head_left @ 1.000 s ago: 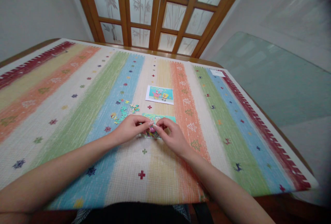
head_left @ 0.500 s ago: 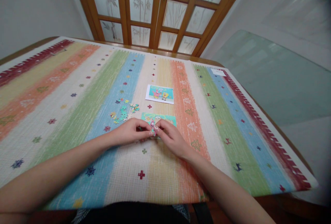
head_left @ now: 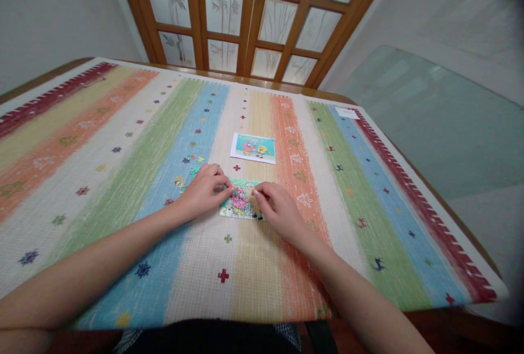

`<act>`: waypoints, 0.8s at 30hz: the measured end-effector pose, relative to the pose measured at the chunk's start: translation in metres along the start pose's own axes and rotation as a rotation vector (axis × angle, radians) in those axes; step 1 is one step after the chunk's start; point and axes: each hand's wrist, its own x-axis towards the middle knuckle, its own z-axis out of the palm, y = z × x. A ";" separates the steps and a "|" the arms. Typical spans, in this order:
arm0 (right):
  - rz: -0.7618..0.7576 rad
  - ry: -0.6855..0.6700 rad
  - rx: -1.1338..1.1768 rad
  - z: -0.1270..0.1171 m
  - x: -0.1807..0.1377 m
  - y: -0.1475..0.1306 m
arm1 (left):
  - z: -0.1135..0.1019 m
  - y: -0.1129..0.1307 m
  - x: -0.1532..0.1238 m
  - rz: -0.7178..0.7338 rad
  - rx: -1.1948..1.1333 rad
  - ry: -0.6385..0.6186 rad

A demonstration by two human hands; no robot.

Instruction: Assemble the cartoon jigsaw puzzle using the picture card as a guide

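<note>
A small, partly built cartoon jigsaw puzzle lies flat on the striped tablecloth in front of me. My left hand is curled, with its fingertips pressed on the puzzle's upper left edge. My right hand is also curled, and its fingertips rest on the puzzle's upper right part, hiding that side. A few loose puzzle pieces lie just left of my left hand, partly hidden by it. A printed cartoon picture card lies flat a little beyond the puzzle.
The cloth covers a wooden table; its right edge runs diagonally, with a glass surface beyond. A small white label sits at the cloth's far right corner. A wooden-framed frosted glass door stands behind the table.
Both hands have spread apart from a pinch over the puzzle's middle. The left hand moved up and left toward the loose pieces. The puzzle now lies lower and further left.
</note>
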 end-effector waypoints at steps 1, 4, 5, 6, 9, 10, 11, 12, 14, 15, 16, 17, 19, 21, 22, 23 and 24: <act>-0.014 -0.032 -0.029 0.001 -0.001 -0.001 | 0.002 0.001 0.001 -0.004 0.026 0.010; -0.071 -0.126 -0.120 0.006 -0.004 -0.006 | 0.007 0.004 0.004 -0.012 0.086 0.011; -0.088 -0.149 -0.153 0.007 -0.005 -0.007 | 0.008 0.005 0.005 -0.012 0.102 0.007; -0.103 -0.168 -0.188 0.008 -0.006 -0.009 | 0.009 0.006 0.006 -0.013 0.117 0.005; -0.138 -0.204 -0.277 0.010 -0.007 -0.013 | 0.011 0.006 0.007 -0.023 0.158 0.004; -0.148 -0.215 -0.298 0.010 -0.008 -0.014 | 0.012 0.006 0.007 -0.028 0.166 0.003; -0.155 -0.223 -0.314 0.010 -0.008 -0.015 | 0.012 0.005 0.008 -0.032 0.170 0.002; -0.159 -0.230 -0.324 0.011 -0.008 -0.015 | 0.012 0.005 0.008 -0.034 0.173 -0.003; -0.164 -0.238 -0.334 0.011 -0.008 -0.016 | 0.013 0.005 0.009 -0.030 0.176 -0.013; -0.166 -0.238 -0.337 0.011 -0.008 -0.016 | 0.013 0.005 0.009 -0.028 0.178 -0.018; -0.167 -0.237 -0.340 0.011 -0.008 -0.016 | 0.014 0.005 0.009 -0.027 0.182 -0.022; -0.168 -0.235 -0.343 0.011 -0.008 -0.016 | 0.014 0.005 0.009 -0.028 0.188 -0.024; -0.170 -0.235 -0.350 0.011 -0.008 -0.016 | 0.015 0.005 0.009 -0.030 0.205 -0.023; -0.168 -0.241 -0.354 0.010 -0.008 -0.016 | 0.016 0.005 0.009 -0.032 0.226 -0.015; -0.166 -0.243 -0.356 0.010 -0.008 -0.016 | 0.017 0.005 0.009 -0.032 0.235 -0.011; -0.164 -0.245 -0.358 0.010 -0.007 -0.016 | 0.017 0.005 0.009 -0.033 0.243 -0.008; -0.161 -0.246 -0.359 0.010 -0.007 -0.016 | 0.017 0.005 0.009 -0.033 0.251 -0.008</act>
